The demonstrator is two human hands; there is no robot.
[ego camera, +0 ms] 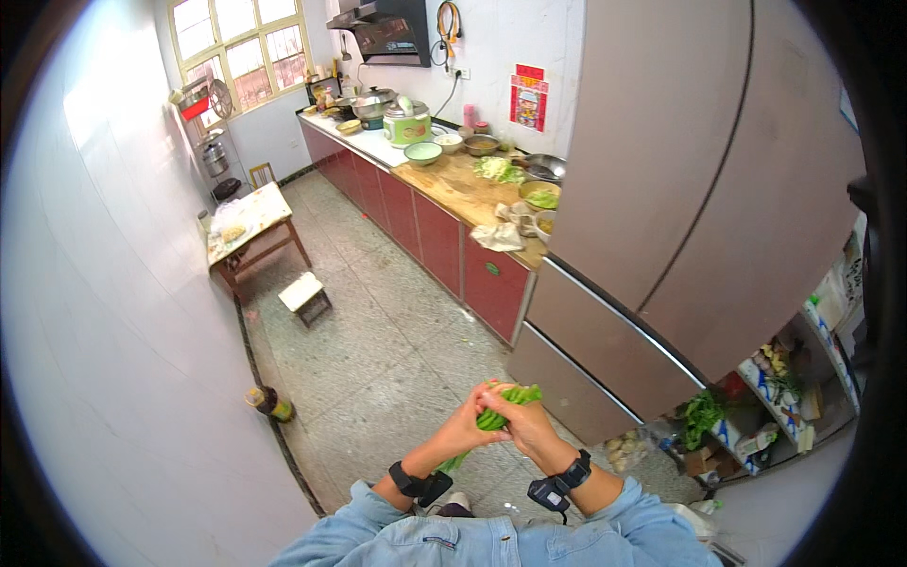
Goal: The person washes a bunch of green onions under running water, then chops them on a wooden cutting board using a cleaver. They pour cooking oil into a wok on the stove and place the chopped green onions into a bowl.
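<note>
Both my hands are clasped around a bunch of leafy green vegetable point(494, 419), held out in front of my body above the floor. My left hand point(468, 425) wraps it from the left and my right hand point(526, 419) from the right, with the fingers meeting over it. Green leaf tips stick out at the upper right, and thinner green ends hang below near my left wrist. Each wrist wears a black strap with a small device. The palms and part of the bunch are hidden by the fingers.
A tall refrigerator point(602, 326) stands at my right, beside a wooden board point(453, 186) on a counter with bowls and chopped greens. Shelves of vegetables point(765, 397) are at the far right. On the left are a low stool point(301, 290), a small table point(266, 212) and an oil bottle point(271, 404).
</note>
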